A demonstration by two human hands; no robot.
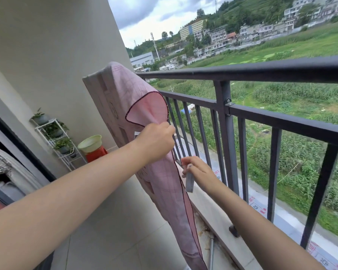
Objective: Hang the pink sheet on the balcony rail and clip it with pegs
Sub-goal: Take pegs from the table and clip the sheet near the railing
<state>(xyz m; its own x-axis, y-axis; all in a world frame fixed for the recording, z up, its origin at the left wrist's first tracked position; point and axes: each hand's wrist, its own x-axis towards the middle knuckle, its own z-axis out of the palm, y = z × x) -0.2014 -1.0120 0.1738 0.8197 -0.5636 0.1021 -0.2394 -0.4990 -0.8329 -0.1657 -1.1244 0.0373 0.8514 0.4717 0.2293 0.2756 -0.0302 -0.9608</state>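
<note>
A plant rack (55,139) and a basin (90,144) are seen at far left by the wall. The pink sheet (123,106) is draped over the balcony rail (242,70) at its wall end, presumably so that the rail bears its weight. Its dark-hemmed edge is pinched in the closed grip of the left hand (156,142), the cloth hanging above and below. Just right, a grey peg (189,181) is clasped by the right hand (198,170), seemingly kept ready for clipping; the sheet lies just beside it.

both arms reach forward, left hand (156,140) pinching, right hand (198,169) apparently closed.
</note>
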